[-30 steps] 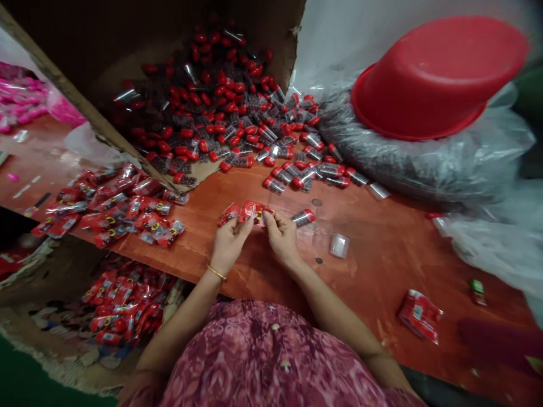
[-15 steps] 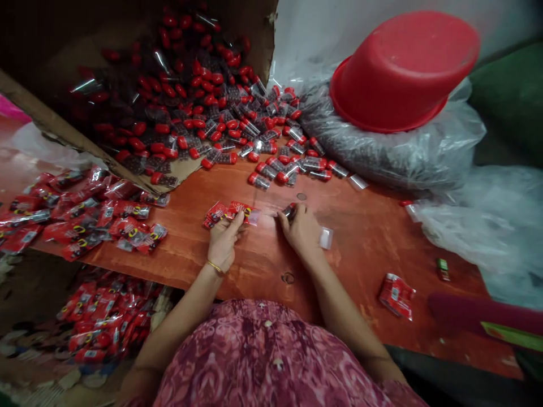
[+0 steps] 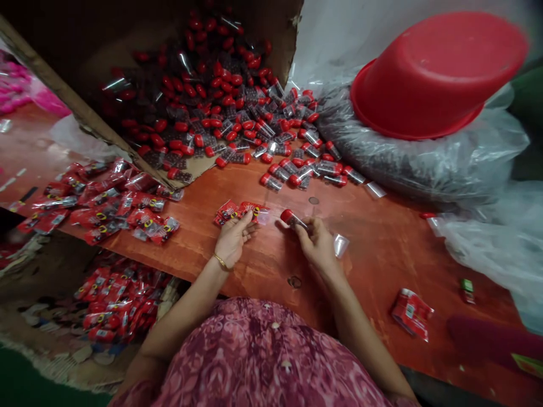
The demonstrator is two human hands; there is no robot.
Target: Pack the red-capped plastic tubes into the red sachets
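My left hand (image 3: 232,237) pinches a small stack of red printed sachets (image 3: 241,211) just above the reddish table (image 3: 382,249). My right hand (image 3: 317,242) grips a small clear vial with a red cap (image 3: 292,219), cap pointing left toward the sachets. The two hands are a short gap apart. A clear empty wrapper (image 3: 340,245) lies by my right wrist.
A tipped cardboard box (image 3: 85,62) spills many red-capped vials (image 3: 237,124) across the table. A pile of filled red sachets (image 3: 110,200) lies left, more below the table edge (image 3: 114,299). A red basin (image 3: 432,73) rests upside down on plastic bags (image 3: 424,158). A red packet (image 3: 411,312) lies right.
My right hand went from the sachets to the loose vial on the table and has lifted it. My left hand kept the sachets.
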